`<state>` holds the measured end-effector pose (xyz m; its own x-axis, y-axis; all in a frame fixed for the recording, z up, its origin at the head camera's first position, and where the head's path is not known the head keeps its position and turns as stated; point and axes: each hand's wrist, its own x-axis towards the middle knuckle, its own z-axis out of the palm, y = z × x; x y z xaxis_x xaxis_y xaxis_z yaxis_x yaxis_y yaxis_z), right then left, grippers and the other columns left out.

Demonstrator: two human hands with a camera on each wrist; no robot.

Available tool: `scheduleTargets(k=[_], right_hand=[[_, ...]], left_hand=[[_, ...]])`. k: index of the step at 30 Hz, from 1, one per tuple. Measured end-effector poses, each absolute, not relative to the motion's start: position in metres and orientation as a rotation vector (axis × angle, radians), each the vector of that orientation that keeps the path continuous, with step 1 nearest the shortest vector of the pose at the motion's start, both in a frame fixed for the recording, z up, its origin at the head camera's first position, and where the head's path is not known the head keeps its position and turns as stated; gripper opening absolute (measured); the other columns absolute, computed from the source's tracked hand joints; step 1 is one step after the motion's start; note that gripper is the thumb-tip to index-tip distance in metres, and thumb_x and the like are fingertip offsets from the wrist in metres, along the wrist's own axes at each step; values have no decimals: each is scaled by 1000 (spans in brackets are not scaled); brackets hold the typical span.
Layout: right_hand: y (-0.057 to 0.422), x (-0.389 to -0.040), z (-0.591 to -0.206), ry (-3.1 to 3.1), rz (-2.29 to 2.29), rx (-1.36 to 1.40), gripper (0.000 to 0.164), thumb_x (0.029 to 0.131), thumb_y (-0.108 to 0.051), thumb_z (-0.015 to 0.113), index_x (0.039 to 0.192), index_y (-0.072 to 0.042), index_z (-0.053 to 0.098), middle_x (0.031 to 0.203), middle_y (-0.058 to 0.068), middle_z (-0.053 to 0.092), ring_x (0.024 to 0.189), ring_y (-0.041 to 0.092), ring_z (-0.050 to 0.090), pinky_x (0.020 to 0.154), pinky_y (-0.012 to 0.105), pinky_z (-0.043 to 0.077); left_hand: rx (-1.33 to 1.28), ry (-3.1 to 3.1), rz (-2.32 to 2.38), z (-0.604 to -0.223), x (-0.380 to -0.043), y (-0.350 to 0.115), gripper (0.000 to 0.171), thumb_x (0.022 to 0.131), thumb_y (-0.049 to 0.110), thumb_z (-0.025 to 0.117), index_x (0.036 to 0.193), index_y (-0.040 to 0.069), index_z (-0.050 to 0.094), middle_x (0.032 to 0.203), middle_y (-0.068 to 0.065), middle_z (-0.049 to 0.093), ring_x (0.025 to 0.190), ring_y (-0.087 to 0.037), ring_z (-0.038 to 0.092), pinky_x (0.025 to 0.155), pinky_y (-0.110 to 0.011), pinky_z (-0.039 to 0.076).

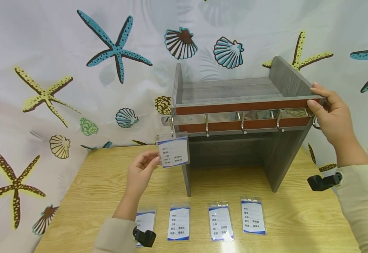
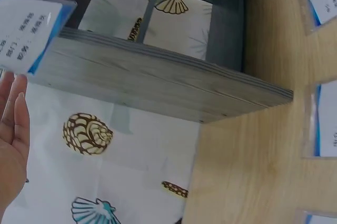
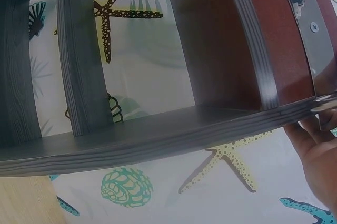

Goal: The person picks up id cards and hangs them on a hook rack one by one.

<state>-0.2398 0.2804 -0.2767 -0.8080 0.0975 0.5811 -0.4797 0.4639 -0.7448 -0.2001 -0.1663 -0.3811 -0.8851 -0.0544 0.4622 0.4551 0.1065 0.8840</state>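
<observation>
My left hand (image 1: 144,172) pinches the left edge of a clear-sleeved name badge (image 1: 173,151) with blue bands and printed lines. The badge's top edge is right at the tip of the leftmost hook (image 1: 172,127) on a grey wooden shelf (image 1: 228,138). In the left wrist view, fingertips (image 2: 20,84) meet the edge of the badge. My right hand (image 1: 334,117) grips the shelf's upper right front corner, thumb on the front and fingers over the side. The right wrist view shows that hand (image 3: 318,166) at the board's end, partly cut off by the frame.
Several more name badges (image 1: 179,223) lie in a row on the wooden table (image 1: 101,182) before the shelf, the leftmost partly behind my left forearm. A shiny metal strip (image 1: 225,117) with several hooks crosses the red-brown front. Behind stands a white cloth (image 1: 76,35) printed with starfish and shells.
</observation>
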Motion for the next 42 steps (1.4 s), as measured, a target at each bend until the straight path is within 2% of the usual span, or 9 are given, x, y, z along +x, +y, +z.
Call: scheduleTargets(k=[6, 9, 10, 16, 17, 19, 26, 32, 42], right_hand=[[280, -239, -275, -2143, 1355, 333, 35, 88, -12, 49, 122, -15, 48, 134, -2, 34, 98, 3, 44, 72, 11, 35], [279, -238, -274, -2133, 1365, 341, 35, 88, -11, 49, 122, -15, 48, 134, -1, 34, 100, 4, 44, 73, 11, 35], [279, -238, -274, -2133, 1368, 340, 35, 88, -11, 49, 122, -15, 48, 135, -1, 34, 101, 4, 44, 73, 10, 35], [279, -238, -274, -2137, 1369, 333, 35, 88, -12, 49, 122, -16, 48, 135, 0, 33, 106, 7, 42, 75, 10, 35], [279, -238, -274, -2138, 1368, 332, 35, 88, -12, 49, 122, -16, 48, 135, 0, 33, 106, 7, 42, 75, 10, 35], [279, -238, -274, -2139, 1368, 331, 35, 88, -12, 49, 123, -16, 48, 135, 0, 33, 107, 7, 42, 76, 10, 35], [280, -238, -275, -2143, 1377, 327, 35, 88, -11, 48, 123, -17, 47, 136, -1, 32, 111, 10, 40, 77, 10, 36], [280, -239, -276, -2148, 1372, 329, 36, 88, -11, 48, 123, -16, 47, 136, -2, 32, 110, 9, 41, 77, 11, 36], [280, -239, -277, -2145, 1361, 331, 36, 88, -11, 48, 123, -15, 47, 135, -3, 33, 108, 7, 42, 77, 11, 36]], left_hand=[[-493, -1994, -1875, -423, -214, -189, 22, 83, 18, 58, 101, 5, 59, 92, -10, 61, 78, -19, 58, 68, -25, 47], [-347, -2123, -1835, -425, -208, -192, 24, 84, 18, 57, 103, 4, 58, 95, -13, 60, 81, -24, 57, 71, -31, 46], [-359, -2136, -1801, -448, -220, -202, 25, 84, 20, 57, 105, 7, 58, 96, -10, 61, 81, -21, 57, 71, -29, 47], [-70, -2333, -1760, -454, -209, -208, 29, 83, 26, 58, 104, 6, 57, 95, -9, 59, 80, -11, 56, 71, -23, 46], [21, -2374, -1776, -436, -197, -202, 30, 83, 26, 58, 102, 4, 56, 94, -11, 58, 81, -12, 56, 73, -24, 46], [86, -2413, -1770, -446, -197, -208, 30, 83, 27, 57, 103, 4, 56, 94, -10, 58, 82, -15, 56, 74, -24, 45], [175, -2486, -1755, -473, -193, -221, 28, 85, 17, 56, 106, 0, 55, 92, -11, 58, 88, -28, 55, 75, -27, 45], [236, -2602, -1652, -494, -188, -232, 27, 84, 14, 57, 106, 0, 55, 98, -12, 57, 90, -22, 53, 74, -24, 43], [320, -2786, -1526, -518, -183, -243, 37, 84, 18, 56, 114, -3, 49, 107, -16, 53, 98, -29, 48, 82, -39, 41]])
